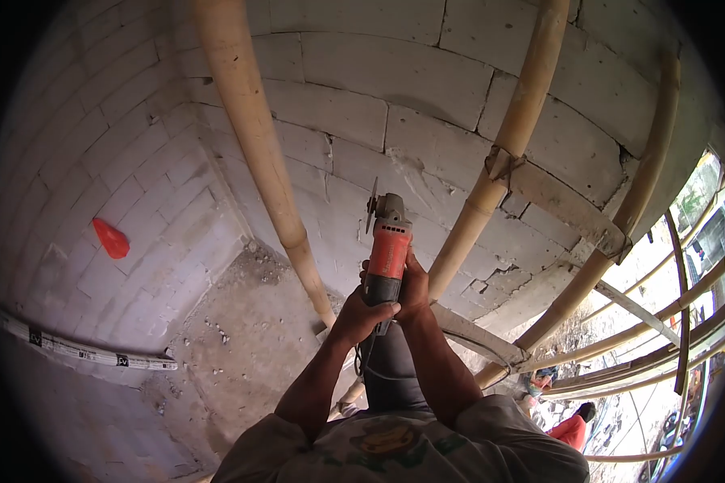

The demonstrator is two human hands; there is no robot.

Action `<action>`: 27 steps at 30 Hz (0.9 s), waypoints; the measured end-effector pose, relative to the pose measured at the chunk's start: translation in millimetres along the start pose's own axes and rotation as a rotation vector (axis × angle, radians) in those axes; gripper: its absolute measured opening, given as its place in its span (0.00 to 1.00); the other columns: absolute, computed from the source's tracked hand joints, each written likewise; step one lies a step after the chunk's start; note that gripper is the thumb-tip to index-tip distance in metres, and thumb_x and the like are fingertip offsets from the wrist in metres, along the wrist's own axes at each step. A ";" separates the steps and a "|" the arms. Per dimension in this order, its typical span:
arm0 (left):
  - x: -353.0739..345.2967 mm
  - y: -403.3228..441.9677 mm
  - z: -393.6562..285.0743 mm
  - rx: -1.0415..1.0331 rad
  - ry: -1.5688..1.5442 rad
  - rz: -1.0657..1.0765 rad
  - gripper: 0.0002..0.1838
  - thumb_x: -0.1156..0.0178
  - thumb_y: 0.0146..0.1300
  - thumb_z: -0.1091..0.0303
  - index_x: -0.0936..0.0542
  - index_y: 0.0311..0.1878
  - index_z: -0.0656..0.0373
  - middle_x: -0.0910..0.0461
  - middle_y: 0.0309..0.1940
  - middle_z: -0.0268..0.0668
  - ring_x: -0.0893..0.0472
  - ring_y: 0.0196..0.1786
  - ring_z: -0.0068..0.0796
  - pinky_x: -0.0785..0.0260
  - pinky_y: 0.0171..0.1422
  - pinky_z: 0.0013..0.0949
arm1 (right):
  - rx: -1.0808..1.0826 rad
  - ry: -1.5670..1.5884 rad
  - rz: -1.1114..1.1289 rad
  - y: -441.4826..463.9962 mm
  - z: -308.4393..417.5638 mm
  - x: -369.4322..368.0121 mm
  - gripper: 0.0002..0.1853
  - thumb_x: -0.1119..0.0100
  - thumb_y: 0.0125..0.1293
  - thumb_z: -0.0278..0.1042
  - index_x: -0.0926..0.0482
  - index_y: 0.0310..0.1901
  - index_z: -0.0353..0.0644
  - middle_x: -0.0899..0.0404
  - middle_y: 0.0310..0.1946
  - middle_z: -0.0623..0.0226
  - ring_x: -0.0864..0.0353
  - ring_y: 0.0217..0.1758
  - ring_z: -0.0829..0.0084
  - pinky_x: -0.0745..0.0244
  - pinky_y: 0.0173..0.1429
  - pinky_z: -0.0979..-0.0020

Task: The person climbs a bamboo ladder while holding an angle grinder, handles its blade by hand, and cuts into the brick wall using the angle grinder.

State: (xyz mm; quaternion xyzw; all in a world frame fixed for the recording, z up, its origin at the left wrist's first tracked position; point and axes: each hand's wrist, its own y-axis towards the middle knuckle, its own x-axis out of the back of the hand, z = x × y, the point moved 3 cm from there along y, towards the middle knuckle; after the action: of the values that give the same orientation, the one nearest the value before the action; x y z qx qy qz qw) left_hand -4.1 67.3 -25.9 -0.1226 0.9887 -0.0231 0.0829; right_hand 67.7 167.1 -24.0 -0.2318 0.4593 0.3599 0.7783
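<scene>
A red and black angle grinder (390,249) points away from me, in front of the block wall. Its metal head and thin disc are at the far end, with the disc on the left side, seen nearly edge-on. My left hand (361,315) is wrapped round the black rear of the body, thumb across it. On the right side of the body, my right hand (413,286) grips it near the red part. A dark cord hangs below the tool, between my forearms.
Bamboo poles (258,137) stand left and right of the grinder, some lashed to wooden crosspieces (560,195). A red object (110,238) is against the left wall. A white printed pipe (97,352) lies lower left. Rubble dots the floor. A person in red (570,431) is at lower right.
</scene>
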 end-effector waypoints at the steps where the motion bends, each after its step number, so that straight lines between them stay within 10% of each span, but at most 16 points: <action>1: 1.8 -0.2 -1.2 -0.011 0.024 -0.011 0.27 0.29 0.53 0.57 0.23 0.52 0.63 0.19 0.37 0.36 0.19 0.36 0.26 0.24 0.43 0.32 | -0.031 0.018 -0.017 -0.8 -1.4 -1.4 0.34 0.64 0.75 0.67 0.29 0.60 0.41 0.18 0.42 0.48 0.15 0.42 0.53 0.16 0.47 0.55; 15: 10.4 -3.2 4.4 0.034 0.077 -0.039 0.24 0.28 0.52 0.59 0.24 0.47 0.63 0.19 0.32 0.36 0.18 0.31 0.25 0.23 0.37 0.31 | -0.058 -0.018 -0.033 -6.9 -8.3 -3.4 0.35 0.65 0.77 0.67 0.28 0.59 0.39 0.19 0.45 0.50 0.16 0.47 0.55 0.17 0.53 0.57; 18: 15.6 1.9 21.4 0.095 0.164 -0.080 0.29 0.26 0.49 0.55 0.24 0.47 0.68 0.17 0.33 0.39 0.17 0.34 0.26 0.23 0.41 0.32 | 0.050 -0.278 -0.322 -10.5 -7.3 4.8 0.33 0.62 0.78 0.64 0.28 0.59 0.37 0.19 0.45 0.53 0.16 0.47 0.61 0.18 0.51 0.63; 24: 6.6 -12.8 -12.7 0.182 0.663 -0.264 0.40 0.26 0.46 0.47 0.28 0.53 0.70 0.16 0.36 0.46 0.14 0.39 0.44 0.22 0.48 0.42 | 0.151 -1.128 -0.595 -22.9 -8.0 -17.6 0.27 0.36 0.67 0.55 0.24 0.51 0.36 0.19 0.42 0.62 0.19 0.42 0.73 0.22 0.46 0.69; 27: 6.4 -8.2 -13.3 0.175 0.876 -0.315 0.44 0.26 0.46 0.46 0.31 0.57 0.70 0.16 0.39 0.50 0.14 0.44 0.53 0.24 0.53 0.48 | 0.201 -1.249 -0.364 0.4 -11.1 8.7 0.25 0.29 0.59 0.46 0.24 0.49 0.35 0.19 0.39 0.64 0.19 0.39 0.73 0.22 0.43 0.70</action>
State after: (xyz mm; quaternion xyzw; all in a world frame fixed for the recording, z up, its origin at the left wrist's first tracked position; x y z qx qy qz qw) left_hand -10.6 58.1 -13.3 -0.2423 0.8942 -0.1684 -0.3366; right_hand 64.1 162.7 -36.9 0.0207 -0.0939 0.2447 0.9648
